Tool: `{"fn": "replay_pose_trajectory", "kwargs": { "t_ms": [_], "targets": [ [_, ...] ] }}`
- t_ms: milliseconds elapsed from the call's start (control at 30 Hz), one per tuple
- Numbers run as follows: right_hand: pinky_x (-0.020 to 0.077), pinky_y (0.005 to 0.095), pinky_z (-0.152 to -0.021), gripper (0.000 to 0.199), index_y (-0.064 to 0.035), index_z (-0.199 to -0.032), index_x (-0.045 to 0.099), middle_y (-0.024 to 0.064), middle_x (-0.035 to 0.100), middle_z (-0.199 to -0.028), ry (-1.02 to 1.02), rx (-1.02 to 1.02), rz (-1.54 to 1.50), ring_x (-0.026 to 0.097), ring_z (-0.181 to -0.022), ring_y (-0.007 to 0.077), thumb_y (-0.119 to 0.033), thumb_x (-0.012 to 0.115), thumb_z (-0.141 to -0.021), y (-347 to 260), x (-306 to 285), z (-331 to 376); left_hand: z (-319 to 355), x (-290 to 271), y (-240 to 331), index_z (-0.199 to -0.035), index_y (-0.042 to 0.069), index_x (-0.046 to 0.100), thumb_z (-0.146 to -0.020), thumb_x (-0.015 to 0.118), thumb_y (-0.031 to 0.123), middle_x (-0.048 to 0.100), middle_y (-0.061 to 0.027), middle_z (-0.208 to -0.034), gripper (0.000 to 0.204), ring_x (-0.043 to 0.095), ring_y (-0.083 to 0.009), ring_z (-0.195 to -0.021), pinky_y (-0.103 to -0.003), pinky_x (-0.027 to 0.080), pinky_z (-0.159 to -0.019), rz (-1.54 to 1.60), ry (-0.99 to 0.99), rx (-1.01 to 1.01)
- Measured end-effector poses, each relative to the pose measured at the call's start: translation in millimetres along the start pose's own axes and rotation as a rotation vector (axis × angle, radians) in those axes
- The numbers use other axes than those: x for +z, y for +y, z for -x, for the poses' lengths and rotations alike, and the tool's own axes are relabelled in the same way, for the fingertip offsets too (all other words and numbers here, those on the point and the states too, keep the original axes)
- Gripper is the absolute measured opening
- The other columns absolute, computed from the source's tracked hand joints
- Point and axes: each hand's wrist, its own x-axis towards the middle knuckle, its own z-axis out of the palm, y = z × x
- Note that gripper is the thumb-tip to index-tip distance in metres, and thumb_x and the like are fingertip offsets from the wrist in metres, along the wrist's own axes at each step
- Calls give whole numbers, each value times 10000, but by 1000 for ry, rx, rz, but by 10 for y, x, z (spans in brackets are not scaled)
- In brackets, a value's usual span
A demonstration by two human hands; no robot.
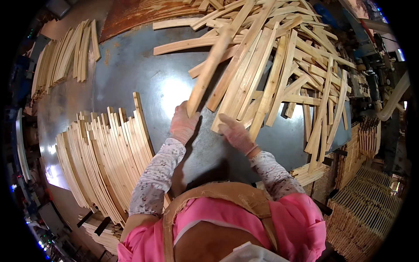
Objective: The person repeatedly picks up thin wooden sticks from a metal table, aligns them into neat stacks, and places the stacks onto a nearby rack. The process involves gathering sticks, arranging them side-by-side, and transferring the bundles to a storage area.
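Observation:
My left hand (183, 124), in a pale glove, is closed round the near end of a long wooden slat (211, 67). That slat slants up and away over the pile, its near end above the metal tabletop (131, 72). My right hand (238, 134), gloved too, has its fingers bent over the near end of another slat (238, 94), which lies among several side by side. Its thumb is hard to make out. Beyond and to the right spreads a loose heap of slats (301, 65), crossing at many angles.
On the left, slats stand in close rows (104, 148) near me. A smaller row (65, 56) lies at the far left. A reddish-brown board (131, 15) is at the back edge. Stacked slats (362, 209) stand at the lower right, and a pale hose (395, 96) hangs at the right.

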Motion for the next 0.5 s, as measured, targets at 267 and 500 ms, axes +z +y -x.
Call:
{"fn": "replay_pose_trajectory", "kwargs": {
  "t_ms": [267,500],
  "targets": [
    [563,384,-1043,287,-93,-1268,713,123,732,-1340,-67,-223,27,670,-1286,287,-272,616,-1066,-295,588,-643,-2024,-1732,1915,-1627,-46,393,-985,665,577,606,-299,-1514,935,595,-400,-1405,-397,444,-1185,286,407,566],
    [453,404,-1192,795,12,-1612,413,220,580,-1539,658,-162,122,569,-1401,351,-255,780,-961,-127,-411,-1137,-1515,264,682,-1383,-58,583,-987,668,529,714,-353,-1202,713,698,-471,-1183,-485,532,-1041,351,-20,190]
  ]
}}
